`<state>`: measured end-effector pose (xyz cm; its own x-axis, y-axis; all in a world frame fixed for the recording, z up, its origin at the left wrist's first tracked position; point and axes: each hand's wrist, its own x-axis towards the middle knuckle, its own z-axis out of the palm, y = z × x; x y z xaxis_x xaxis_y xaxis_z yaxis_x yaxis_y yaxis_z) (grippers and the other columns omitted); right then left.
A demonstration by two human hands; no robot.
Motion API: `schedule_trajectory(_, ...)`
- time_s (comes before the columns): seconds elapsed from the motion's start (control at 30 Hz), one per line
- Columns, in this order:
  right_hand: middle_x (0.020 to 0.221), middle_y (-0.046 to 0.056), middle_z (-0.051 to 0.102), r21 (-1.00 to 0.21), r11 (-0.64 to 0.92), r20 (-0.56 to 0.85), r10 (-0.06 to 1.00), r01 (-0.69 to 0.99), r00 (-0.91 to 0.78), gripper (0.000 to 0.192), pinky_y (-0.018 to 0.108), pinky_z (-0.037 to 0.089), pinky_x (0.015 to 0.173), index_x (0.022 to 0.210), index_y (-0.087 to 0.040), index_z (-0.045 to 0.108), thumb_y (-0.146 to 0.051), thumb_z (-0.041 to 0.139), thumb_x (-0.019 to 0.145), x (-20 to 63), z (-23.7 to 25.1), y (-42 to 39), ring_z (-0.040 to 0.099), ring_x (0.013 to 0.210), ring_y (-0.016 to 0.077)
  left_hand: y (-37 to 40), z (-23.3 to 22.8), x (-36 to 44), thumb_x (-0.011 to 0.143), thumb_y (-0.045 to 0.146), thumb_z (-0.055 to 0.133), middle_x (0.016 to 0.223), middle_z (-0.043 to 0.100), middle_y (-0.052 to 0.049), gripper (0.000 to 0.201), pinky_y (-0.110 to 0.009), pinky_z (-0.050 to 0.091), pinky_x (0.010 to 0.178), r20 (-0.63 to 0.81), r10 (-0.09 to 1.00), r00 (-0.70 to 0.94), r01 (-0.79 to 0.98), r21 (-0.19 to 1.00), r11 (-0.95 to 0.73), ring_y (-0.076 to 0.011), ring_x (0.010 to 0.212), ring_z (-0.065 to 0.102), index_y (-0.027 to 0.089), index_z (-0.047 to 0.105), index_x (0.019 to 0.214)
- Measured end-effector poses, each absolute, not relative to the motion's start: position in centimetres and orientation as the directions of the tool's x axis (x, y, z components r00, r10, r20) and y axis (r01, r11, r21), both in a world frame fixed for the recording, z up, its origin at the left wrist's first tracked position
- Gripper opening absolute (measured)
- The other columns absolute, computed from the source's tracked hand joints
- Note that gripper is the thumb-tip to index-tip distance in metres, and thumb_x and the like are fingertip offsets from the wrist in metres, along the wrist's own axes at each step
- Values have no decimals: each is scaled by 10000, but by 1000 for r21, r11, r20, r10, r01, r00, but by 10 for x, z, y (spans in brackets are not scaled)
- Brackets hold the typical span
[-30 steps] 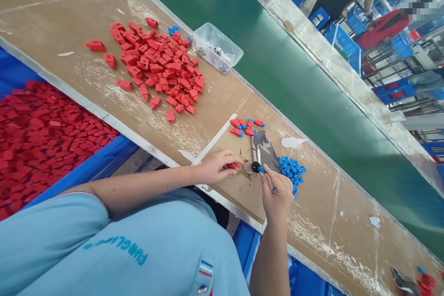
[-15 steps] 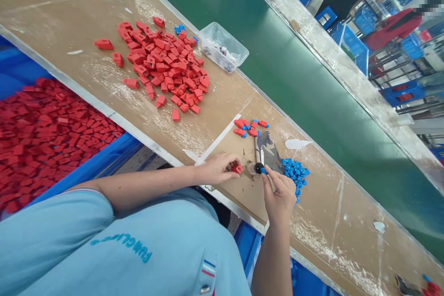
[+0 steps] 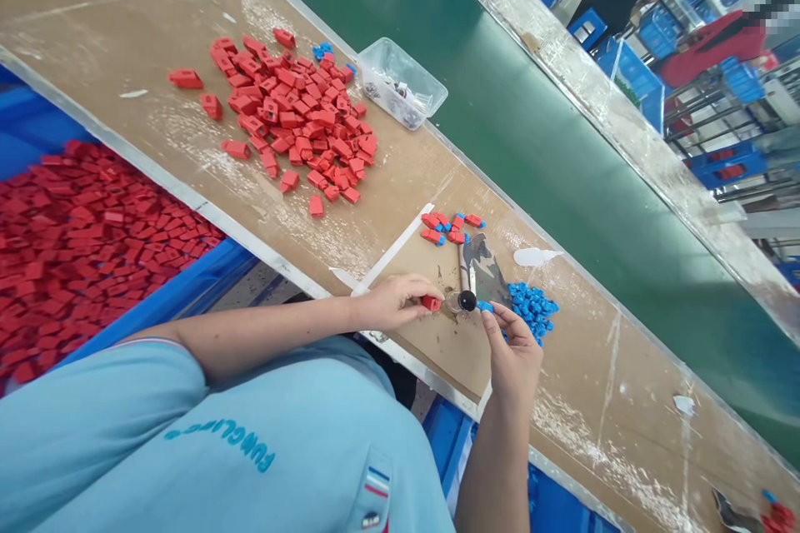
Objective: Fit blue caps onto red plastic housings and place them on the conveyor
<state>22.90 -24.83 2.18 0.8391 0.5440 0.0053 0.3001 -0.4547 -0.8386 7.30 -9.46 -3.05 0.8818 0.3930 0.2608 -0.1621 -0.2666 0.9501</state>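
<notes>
The left hand (image 3: 391, 306) pinches a small red piece (image 3: 431, 303) between thumb and fingers, its other fingers curled in. The right hand (image 3: 516, 354) pinches a tiny blue piece (image 3: 487, 307) at its fingertips, close to the red one, so the two can meet over a little black knob (image 3: 466, 301) on the worktop (image 3: 587, 383). A heap of blue pieces (image 3: 531, 306) lies just past the right hand (easy to grab). A big pile of red pieces (image 3: 300, 125) sits farther off, beyond the left hand.
</notes>
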Motion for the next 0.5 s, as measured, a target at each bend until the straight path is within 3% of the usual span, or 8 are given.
schedule_trajectory(0.23,868,71,733,-718,-509,126,575,474,808,356,362,509,770,929,-203,738,-491,679,729,229,22,-251,659,790,212,-96,-32,73,841,160,563,964,667,-79,208,-260,510,767,208,409,888,-109,962,-251,-157,861,616,156,634,1037)
schedule_trajectory(0.5,894,59,736,-508,-428,277,740,747,613,242,339,492,780,956,-250,748,-407,612,831,236,20,-254,658,851,214,-95,-31,72,835,146,569,939,662,-74,213,-249,513,749,198,398,896,-97,961,-259,-148,832,613,148,638,1037)
